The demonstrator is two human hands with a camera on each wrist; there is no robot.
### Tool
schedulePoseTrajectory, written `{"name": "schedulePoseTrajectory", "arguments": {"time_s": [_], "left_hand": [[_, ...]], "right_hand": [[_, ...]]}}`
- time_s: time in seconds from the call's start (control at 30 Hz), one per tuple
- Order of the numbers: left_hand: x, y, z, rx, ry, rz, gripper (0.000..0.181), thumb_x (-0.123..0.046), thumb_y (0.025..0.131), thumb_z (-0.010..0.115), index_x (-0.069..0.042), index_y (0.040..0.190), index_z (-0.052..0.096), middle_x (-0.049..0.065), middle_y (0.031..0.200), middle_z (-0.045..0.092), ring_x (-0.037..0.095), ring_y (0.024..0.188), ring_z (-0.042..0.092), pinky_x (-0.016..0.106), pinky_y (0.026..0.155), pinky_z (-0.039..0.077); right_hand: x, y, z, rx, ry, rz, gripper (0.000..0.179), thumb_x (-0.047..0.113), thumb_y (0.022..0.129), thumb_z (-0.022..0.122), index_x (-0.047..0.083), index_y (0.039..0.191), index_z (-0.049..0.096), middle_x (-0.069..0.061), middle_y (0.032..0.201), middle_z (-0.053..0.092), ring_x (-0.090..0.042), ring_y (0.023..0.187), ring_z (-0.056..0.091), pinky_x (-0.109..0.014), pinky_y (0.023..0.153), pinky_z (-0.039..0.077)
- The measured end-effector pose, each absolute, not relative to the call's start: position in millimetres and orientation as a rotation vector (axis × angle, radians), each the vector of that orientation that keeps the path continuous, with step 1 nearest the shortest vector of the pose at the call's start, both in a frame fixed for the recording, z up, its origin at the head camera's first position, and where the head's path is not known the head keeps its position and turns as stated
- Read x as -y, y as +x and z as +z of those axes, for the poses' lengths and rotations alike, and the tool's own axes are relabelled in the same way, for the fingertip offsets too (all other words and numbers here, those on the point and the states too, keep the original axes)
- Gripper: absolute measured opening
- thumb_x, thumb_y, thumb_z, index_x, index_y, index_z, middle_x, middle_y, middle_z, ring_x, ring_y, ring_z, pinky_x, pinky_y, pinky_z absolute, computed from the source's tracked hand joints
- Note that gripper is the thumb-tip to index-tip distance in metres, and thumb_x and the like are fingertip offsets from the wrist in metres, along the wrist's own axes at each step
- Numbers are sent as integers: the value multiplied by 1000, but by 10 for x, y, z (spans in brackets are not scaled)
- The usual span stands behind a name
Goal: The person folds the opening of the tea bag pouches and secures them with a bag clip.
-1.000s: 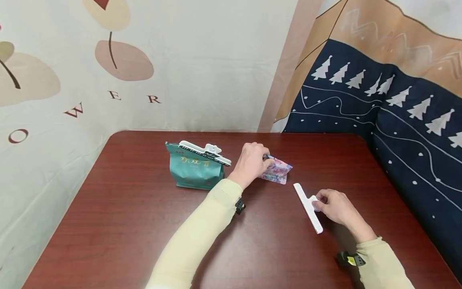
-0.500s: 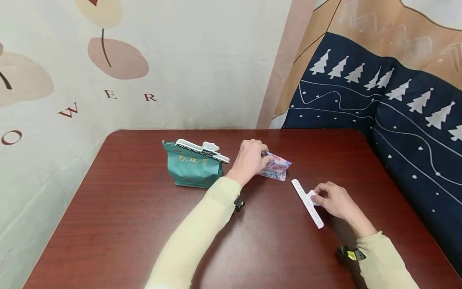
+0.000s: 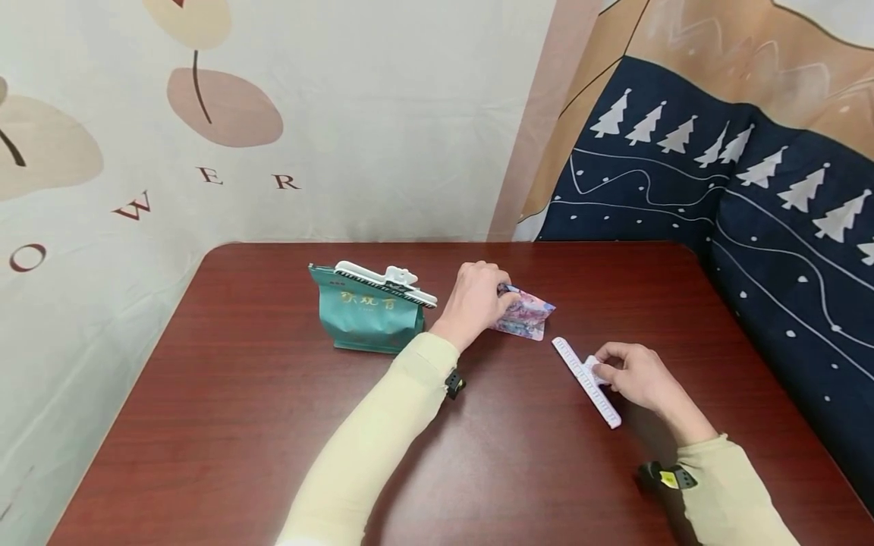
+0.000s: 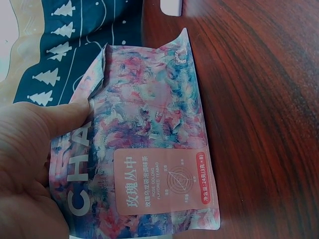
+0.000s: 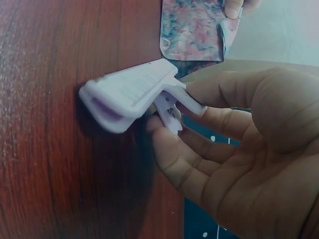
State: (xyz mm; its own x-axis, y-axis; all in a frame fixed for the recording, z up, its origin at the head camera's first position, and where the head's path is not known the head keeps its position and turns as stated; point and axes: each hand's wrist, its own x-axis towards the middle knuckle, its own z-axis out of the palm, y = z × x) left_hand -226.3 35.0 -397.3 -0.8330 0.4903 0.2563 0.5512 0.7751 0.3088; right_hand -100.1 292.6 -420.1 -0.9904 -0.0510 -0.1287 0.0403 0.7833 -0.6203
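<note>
My left hand (image 3: 473, 299) grips a small pink-and-blue tea pouch (image 3: 526, 315) by its upper edge, near the back of the table. In the left wrist view the thumb presses on the printed front of the pouch (image 4: 149, 114), and the other fingers are hidden behind it. To the right and nearer, my right hand (image 3: 635, 371) pinches the handles of a long white bag clip (image 3: 587, 383). The right wrist view shows thumb and fingers on either handle of the clip (image 5: 134, 92), with a gap between its long jaws. Clip and pouch are apart.
A teal tea bag (image 3: 369, 318) stands left of my left hand, its top closed with another white clip (image 3: 382, 283). Both rest on a dark red wooden table (image 3: 225, 425). A pale printed cloth (image 3: 382, 152) hangs behind, and a navy tree-patterned cloth (image 3: 785, 273) borders the right.
The right hand has turned the clip so that its ridged face shows more and its near end swings slightly right. The left hand and pouch stay in place; the head view shifts slightly.
</note>
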Motion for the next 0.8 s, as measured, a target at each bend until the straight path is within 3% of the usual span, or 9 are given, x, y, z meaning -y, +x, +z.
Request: {"name": "schedulePoseTrajectory", "arguments": {"time_s": [0.43,0.8], "left_hand": [[-351,-2248,-3955,2840,-810,-567,31,-40,93,77,-16,111,81,1,104,76,19,100,65,38,97,47],[-357,-2228,-3951,2847,-800,-590,32,-40,92,78,-15,112,81,1,104,76,18,99,65,38,98,47]], "right_hand": [[-2951,-1025,-4148,-2879,26,-1008,9,9,94,71,1,98,72,-3,74,68,-13,64,61,-26,56,50],[-2949,-1026,-4124,-3027,14,-1010,11,6,92,73,0,101,73,-12,86,70,-17,70,56,-25,56,46]]}}
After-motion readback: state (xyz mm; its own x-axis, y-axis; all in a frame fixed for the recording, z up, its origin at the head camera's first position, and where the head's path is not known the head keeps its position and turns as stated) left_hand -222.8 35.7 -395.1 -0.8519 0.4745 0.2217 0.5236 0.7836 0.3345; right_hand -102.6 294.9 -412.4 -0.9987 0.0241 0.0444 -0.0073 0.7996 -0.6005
